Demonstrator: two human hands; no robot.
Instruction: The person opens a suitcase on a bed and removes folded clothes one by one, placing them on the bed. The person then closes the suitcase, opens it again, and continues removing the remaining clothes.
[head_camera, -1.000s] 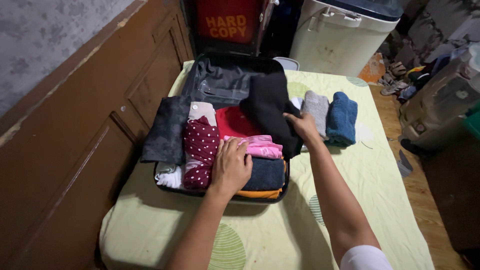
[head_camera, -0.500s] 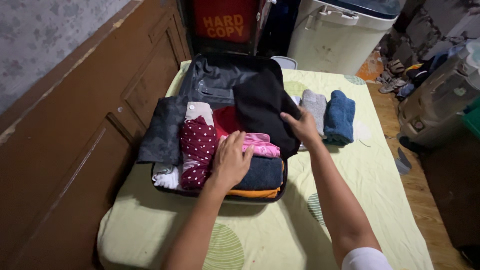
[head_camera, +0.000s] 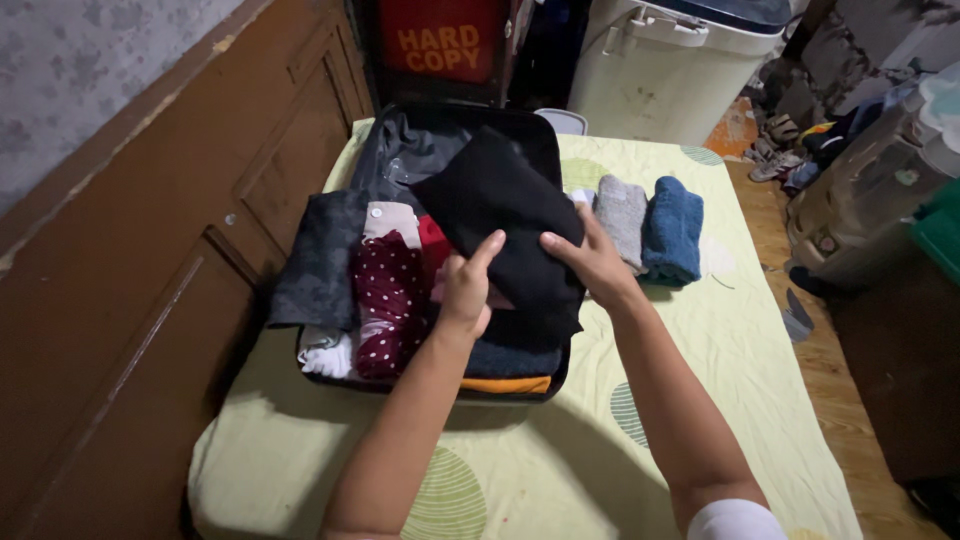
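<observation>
Both hands, left hand (head_camera: 466, 285) and right hand (head_camera: 590, 262), grip a plain black folded garment (head_camera: 500, 215), thick and soft, above the packed open suitcase (head_camera: 512, 385)

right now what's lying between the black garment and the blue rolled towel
In the head view, a grey rolled towel lies between the black garment and the blue rolled towel.
</observation>
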